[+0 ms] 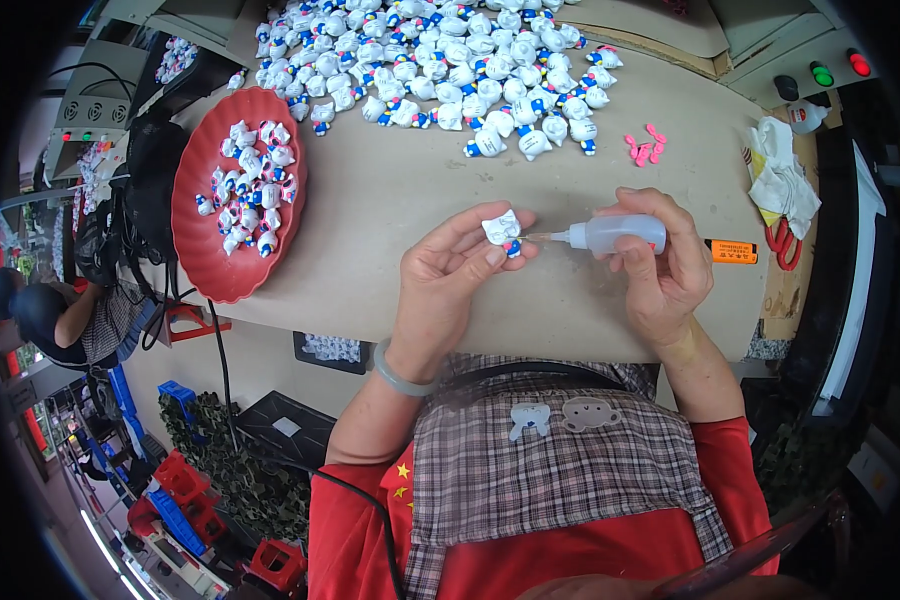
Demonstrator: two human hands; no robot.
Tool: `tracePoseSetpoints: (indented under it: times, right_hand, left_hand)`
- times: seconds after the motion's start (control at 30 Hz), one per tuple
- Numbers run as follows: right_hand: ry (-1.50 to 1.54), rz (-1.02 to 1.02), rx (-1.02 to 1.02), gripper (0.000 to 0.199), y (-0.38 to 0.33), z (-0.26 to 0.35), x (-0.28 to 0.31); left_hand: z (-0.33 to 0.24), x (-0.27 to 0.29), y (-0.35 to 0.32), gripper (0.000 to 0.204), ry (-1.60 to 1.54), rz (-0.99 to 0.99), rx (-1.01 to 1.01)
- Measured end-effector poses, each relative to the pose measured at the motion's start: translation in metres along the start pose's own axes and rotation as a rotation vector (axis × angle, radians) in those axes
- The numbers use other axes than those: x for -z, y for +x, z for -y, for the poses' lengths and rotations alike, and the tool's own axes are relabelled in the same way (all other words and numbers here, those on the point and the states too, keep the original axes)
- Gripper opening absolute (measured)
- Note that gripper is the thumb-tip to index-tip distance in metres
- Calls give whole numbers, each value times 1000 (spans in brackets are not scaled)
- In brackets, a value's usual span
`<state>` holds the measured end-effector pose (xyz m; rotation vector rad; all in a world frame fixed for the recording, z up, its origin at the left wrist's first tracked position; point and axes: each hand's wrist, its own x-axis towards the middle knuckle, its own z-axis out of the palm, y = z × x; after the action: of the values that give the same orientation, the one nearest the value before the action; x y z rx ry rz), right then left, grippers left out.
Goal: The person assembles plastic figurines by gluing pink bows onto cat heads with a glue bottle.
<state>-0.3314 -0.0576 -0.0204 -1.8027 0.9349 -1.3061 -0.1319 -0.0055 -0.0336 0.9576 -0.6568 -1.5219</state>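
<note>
Between the thumb and fingers of my left hand point(445, 265) is a small white cat-shaped figurine point(502, 230) with a blue and red lower part. My right hand point(665, 255) is closed round a translucent squeeze bottle point(620, 234), which lies nearly level. Its thin nozzle points left and its tip is at the figurine; whether the two touch I cannot tell. Small pink pieces point(646, 147) lie on the table beyond my right hand. A large pile of similar white and blue figurines point(450, 65) covers the far part of the table.
A red scalloped tray point(192, 235) with several figurines stands at the left. Right of my right hand are an orange box point(731, 251), red-handled scissors point(785, 245) and a crumpled white wrapping point(785, 170). Green and red buttons point(821, 74) sit at the far right. Another person point(55, 315) sits at far left.
</note>
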Motion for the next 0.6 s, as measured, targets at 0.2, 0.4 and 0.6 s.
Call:
tracePoseSetpoints:
  times: [0.2,0.4,0.6]
  right_hand:
    - [92,-17,5,31,1,-2,-2]
    - [569,-145,-261,29,16,-4,18]
    - [548,-202,-435,26,38,-10,49]
  left_hand:
    - [0,0,0,36,8,13,3]
    - [0,-3,2,37,6,6,11]
    - [-1,0,-3,37,41,9,-1]
